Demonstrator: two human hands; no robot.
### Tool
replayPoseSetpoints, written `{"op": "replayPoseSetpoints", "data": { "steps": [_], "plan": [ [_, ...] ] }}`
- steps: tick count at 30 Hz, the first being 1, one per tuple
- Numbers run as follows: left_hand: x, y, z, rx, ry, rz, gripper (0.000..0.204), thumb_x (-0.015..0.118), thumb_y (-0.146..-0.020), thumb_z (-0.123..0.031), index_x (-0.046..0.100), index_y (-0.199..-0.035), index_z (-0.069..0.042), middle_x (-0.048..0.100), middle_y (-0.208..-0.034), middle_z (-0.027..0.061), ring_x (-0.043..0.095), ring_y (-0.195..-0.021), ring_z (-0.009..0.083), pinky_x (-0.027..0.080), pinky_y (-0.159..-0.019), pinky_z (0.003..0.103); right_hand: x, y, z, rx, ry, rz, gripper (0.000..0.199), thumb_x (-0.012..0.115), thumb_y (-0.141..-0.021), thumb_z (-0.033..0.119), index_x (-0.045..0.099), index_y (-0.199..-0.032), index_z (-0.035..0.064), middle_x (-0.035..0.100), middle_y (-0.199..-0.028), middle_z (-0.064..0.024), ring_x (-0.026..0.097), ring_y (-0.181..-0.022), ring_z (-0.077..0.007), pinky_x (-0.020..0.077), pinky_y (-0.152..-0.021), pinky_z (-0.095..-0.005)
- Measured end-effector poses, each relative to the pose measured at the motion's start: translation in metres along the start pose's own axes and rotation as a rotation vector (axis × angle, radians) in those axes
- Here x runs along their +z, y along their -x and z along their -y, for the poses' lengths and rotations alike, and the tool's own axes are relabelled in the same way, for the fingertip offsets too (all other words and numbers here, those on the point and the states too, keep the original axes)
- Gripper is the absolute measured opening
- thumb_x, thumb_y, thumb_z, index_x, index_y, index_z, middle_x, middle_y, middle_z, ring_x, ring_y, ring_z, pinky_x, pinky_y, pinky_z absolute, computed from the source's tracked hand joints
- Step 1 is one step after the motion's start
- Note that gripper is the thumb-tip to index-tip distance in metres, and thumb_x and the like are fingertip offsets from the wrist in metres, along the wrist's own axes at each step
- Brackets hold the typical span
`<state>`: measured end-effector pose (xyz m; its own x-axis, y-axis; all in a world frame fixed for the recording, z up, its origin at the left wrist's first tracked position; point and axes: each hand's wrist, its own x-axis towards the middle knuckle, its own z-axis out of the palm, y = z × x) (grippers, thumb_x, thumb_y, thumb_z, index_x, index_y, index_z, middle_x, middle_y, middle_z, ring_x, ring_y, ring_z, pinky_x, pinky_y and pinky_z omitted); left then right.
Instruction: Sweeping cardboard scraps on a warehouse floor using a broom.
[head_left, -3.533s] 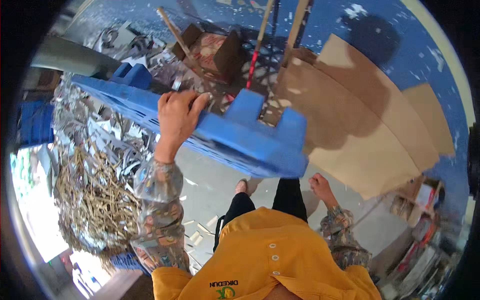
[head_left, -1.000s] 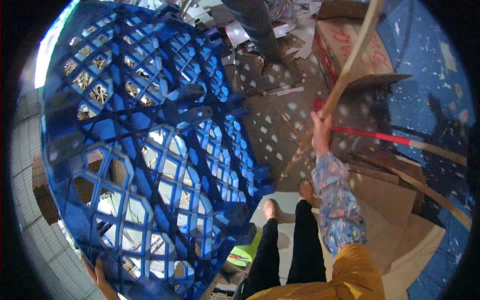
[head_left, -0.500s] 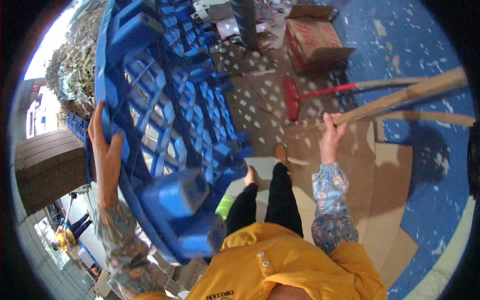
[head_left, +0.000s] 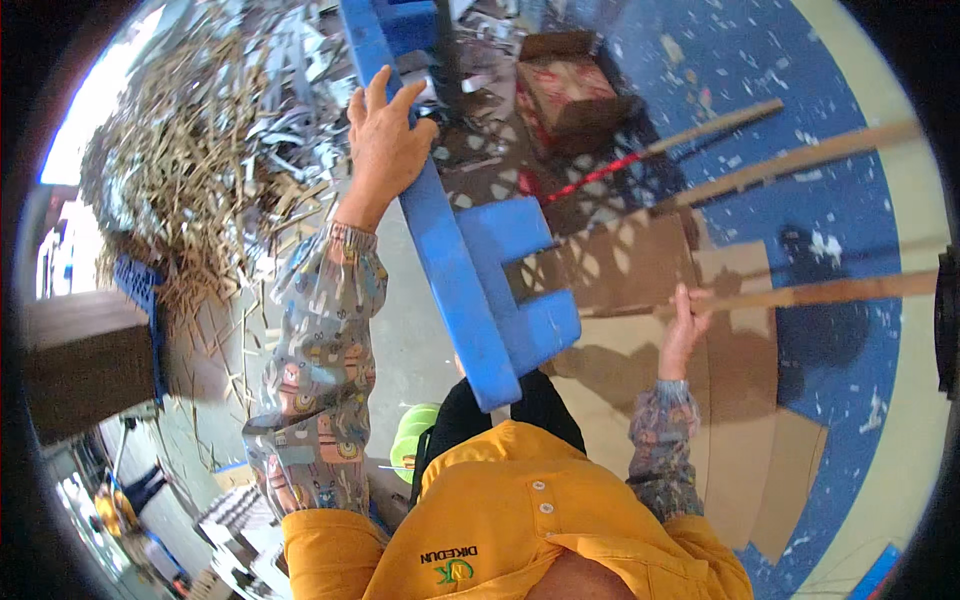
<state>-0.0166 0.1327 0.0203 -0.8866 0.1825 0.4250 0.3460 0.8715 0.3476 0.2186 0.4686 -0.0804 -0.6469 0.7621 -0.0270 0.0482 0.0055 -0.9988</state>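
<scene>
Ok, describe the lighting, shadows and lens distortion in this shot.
Head view: strong fisheye, with black corners and the wooden pole at the right hand bowing near the rim. The upper left is blown out by daylight beside the straw pile. The blue pallet gripped by the left hand throws a lattice shadow over the cardboard. Focus is fairly sharp throughout.

— What covers the ground?
— A blue speckled floor (head_left: 850,180), with flattened cardboard sheets (head_left: 720,400) on it.
— Anything else down there?
— A cardboard box (head_left: 565,90), and a heap of straw and shiny scraps (head_left: 210,170).
</scene>
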Motion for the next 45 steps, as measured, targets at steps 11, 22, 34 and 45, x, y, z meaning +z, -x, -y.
{"op": "replayPoseSetpoints", "data": {
  "steps": [11, 22, 34, 45],
  "plan": [
    [-0.012, -0.025, -0.019, 0.131, -0.051, 0.031, 0.037, 0.053, -0.066, -0.017, 0.056, -0.103, -0.012, 0.036, -0.124, 0.0150, 0.031, -0.115, 0.0333, 0.022, -0.097, 0.039, 0.043, -0.056, 0.023, -0.045, 0.118, 0.167, 0.020, 0.062, -0.074, 0.015, 0.044, -0.078, 0.0067, 0.043, -0.073, 0.0019, 0.041, -0.069, -0.0069, 0.0357, -0.063, -0.0208],
    [-0.039, -0.019, -0.020, -0.026, 0.107, 0.130, 0.038, 0.047, -0.065, -0.008, 0.056, -0.102, -0.008, 0.033, -0.126, 0.0139, 0.030, -0.116, 0.0298, 0.023, -0.096, 0.036, 0.096, -0.170, -0.045, -0.161, 0.041, 0.006, 0.026, 0.065, -0.072, 0.023, 0.047, -0.076, 0.0047, 0.047, -0.069, 0.0008, 0.043, -0.062, -0.0093, 0.0383, -0.058, -0.0248],
    [-0.050, -0.018, -0.030, -0.124, 0.141, 0.144, 0.037, 0.043, -0.065, -0.005, 0.055, -0.099, -0.004, 0.031, -0.128, 0.0125, 0.026, -0.119, 0.0292, 0.020, -0.098, 0.037, 0.089, -0.219, -0.080, -0.050, 0.409, -0.178, 0.035, 0.057, -0.077, 0.028, 0.051, -0.083, -0.0061, 0.054, -0.076, -0.0169, 0.052, -0.075, -0.0313, 0.0384, -0.071, -0.0371],
    [-0.042, -0.024, -0.044, -0.164, 0.146, 0.159, 0.035, 0.043, -0.066, -0.006, 0.056, -0.098, -0.006, 0.031, -0.129, 0.0116, 0.025, -0.120, 0.0293, 0.020, -0.098, 0.038, 0.067, -0.209, -0.079, -0.010, 0.813, -0.291, 0.040, 0.061, -0.073, 0.031, 0.046, -0.091, -0.0009, 0.052, -0.088, -0.0167, 0.051, -0.084, -0.0283, 0.0396, -0.074, -0.0357]
  ]
}}
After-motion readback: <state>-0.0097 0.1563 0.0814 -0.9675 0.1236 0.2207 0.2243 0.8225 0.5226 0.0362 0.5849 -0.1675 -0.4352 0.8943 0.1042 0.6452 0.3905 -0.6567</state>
